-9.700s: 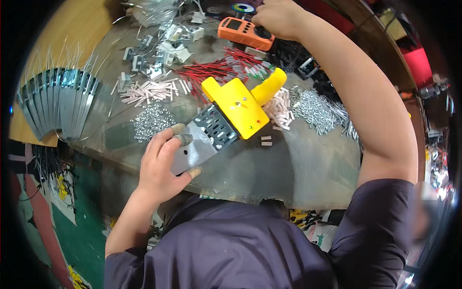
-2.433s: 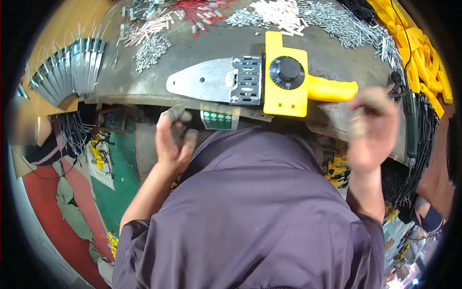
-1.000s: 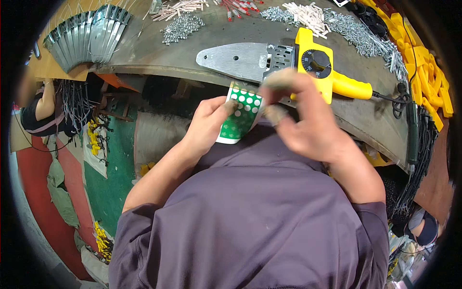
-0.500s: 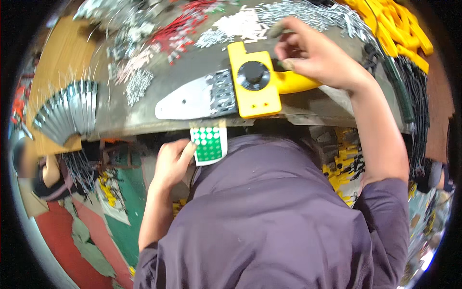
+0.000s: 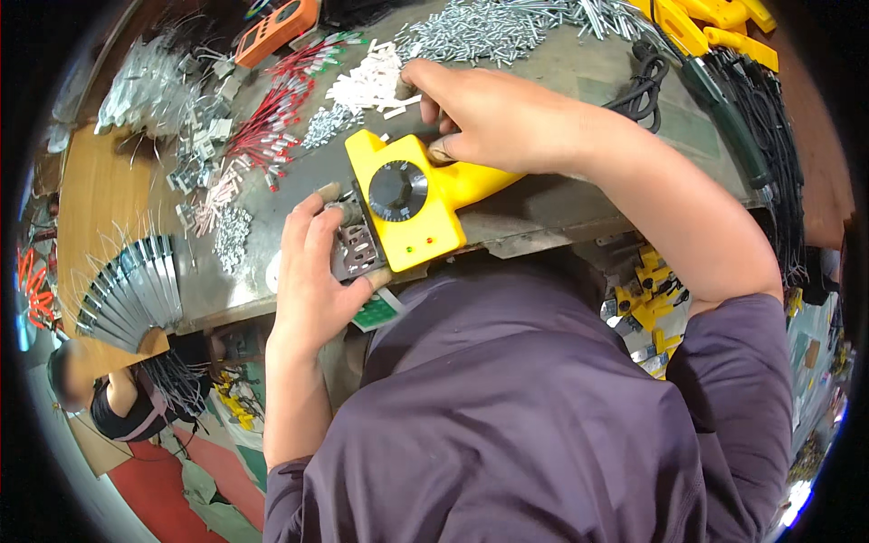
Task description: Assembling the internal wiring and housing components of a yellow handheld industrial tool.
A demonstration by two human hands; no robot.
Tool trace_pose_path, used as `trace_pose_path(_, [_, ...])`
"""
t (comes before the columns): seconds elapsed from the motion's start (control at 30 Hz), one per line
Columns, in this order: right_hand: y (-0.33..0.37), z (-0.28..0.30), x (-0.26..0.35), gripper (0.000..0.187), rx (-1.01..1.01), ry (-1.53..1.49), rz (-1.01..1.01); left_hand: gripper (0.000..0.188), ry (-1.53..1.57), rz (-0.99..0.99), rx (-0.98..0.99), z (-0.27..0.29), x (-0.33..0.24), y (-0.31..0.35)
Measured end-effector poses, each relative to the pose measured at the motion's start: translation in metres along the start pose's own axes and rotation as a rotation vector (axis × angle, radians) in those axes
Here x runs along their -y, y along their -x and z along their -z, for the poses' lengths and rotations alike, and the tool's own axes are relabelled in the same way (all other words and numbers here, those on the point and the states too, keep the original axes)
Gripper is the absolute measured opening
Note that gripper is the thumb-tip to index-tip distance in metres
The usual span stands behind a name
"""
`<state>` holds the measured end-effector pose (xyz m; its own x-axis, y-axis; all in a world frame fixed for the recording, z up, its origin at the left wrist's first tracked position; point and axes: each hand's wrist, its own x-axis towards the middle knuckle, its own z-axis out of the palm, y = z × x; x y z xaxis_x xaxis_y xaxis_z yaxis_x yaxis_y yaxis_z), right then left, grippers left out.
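Left hand (image 5: 312,258) clamped on the perforated metal section of the yellow tool (image 5: 433,217), dial up, at the tabletop (image 5: 552,206) front edge. Right hand (image 5: 507,118) over the handle, thumb and index apart; contact unclear. Green sticker sheet (image 5: 376,313) just below left thumb. White sticks (image 5: 362,89) beyond tool.

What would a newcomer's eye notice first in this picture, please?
Probably the bright yellow tool at the centre, the left hand on its metal part, the right hand over its handle. Next, the red wires on the table beyond it, and the fan of metal strips at the left.
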<state>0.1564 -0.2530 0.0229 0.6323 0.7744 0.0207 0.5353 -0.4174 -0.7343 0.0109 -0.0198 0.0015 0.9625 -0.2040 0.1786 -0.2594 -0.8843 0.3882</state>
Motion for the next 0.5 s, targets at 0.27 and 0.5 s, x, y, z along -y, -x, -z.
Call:
trace_pose_path(0.27, [0.055, -0.012, 0.036, 0.019, -0.120, -0.025, 0.059, 0.070, 0.034, -0.019, -0.022, 0.000, -0.003, -0.004])
trace_pose_path(0.5, [0.062, 0.020, 0.032, 0.032, -0.007, -0.144, -0.095, 0.069, 0.081, -0.033, -0.030, -0.001, -0.007, -0.009])
